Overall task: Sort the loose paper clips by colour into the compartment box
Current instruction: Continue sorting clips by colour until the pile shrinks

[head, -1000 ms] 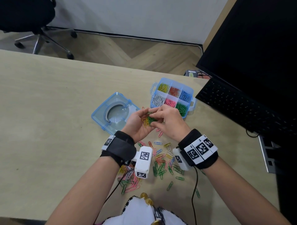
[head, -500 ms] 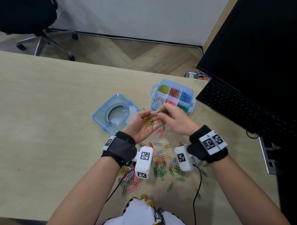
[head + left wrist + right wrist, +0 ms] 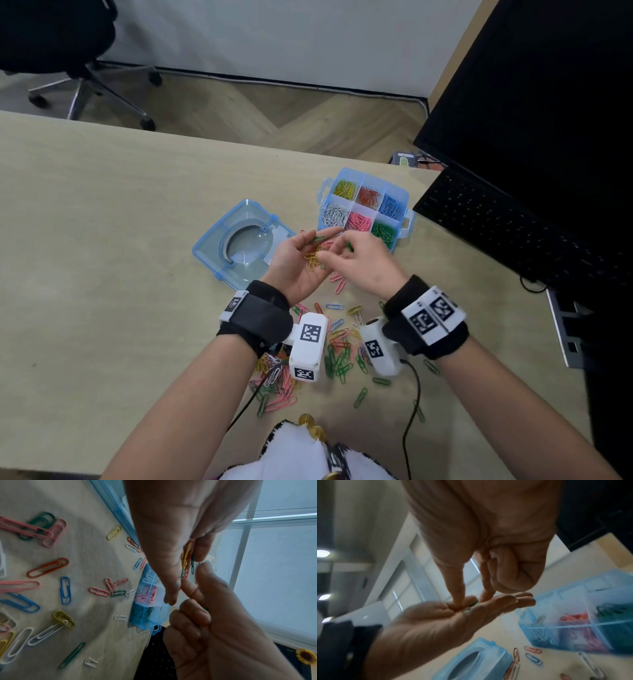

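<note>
My left hand (image 3: 298,263) is palm up just in front of the box and cups a small bunch of yellow, pink and green paper clips (image 3: 313,255), also seen between its fingers as paper clips (image 3: 187,555). My right hand (image 3: 363,267) is beside it, with its thumb and forefinger (image 3: 458,595) reaching into the left palm. Its curled fingers hold a green clip (image 3: 349,245). The blue compartment box (image 3: 404,200) stands open just beyond, with yellow, red, blue, white, pink and green clips in separate compartments. Loose mixed clips (image 3: 339,342) lie on the table under my wrists.
The box's clear blue lid (image 3: 212,246) lies on the table left of my hands. A black keyboard (image 3: 513,226) and monitor (image 3: 548,102) fill the right side. An office chair (image 3: 51,41) stands on the floor beyond the table's far edge. A cable (image 3: 411,411) trails from my right wrist.
My right wrist has swung out to the right and its fingers have drawn green clips from the bunch in my left palm. The left hand has barely moved.
</note>
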Demonstrator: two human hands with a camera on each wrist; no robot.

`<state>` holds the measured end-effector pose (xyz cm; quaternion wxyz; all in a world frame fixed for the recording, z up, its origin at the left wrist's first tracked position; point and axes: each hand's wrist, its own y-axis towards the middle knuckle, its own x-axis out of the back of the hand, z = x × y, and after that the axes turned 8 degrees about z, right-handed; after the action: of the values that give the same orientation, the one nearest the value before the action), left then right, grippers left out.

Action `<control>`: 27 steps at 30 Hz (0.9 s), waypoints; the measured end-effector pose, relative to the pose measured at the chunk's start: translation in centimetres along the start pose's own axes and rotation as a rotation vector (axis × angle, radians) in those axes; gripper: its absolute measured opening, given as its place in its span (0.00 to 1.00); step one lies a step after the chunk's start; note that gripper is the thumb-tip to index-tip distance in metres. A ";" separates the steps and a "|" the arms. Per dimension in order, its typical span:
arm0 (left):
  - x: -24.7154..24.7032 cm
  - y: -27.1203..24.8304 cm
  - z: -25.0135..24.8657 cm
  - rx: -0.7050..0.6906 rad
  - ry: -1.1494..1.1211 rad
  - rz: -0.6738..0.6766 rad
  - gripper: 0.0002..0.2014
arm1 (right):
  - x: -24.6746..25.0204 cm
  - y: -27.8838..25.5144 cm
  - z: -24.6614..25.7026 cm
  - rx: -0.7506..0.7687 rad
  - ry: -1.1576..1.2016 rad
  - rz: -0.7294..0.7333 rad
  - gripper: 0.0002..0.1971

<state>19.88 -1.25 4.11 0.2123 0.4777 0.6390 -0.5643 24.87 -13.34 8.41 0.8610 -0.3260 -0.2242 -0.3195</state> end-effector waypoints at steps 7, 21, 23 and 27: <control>0.4 -0.2 -0.3 -0.006 0.013 0.025 0.22 | -0.2 0.7 0.1 0.002 0.097 0.122 0.09; 0.4 -0.4 -0.1 0.048 0.072 0.103 0.26 | 1.5 1.6 0.3 0.085 0.265 0.033 0.03; 0.4 -0.4 0.0 0.056 0.075 0.114 0.27 | 0.6 1.5 0.3 0.159 0.030 -0.010 0.06; 0.4 -0.7 0.1 0.049 0.070 0.111 0.30 | -0.2 2.1 -0.1 0.296 -0.205 -0.119 0.07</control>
<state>19.11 -1.12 4.10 0.2089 0.5370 0.6044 -0.5502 26.23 -12.07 7.30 0.8519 -0.2128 -0.3739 -0.2986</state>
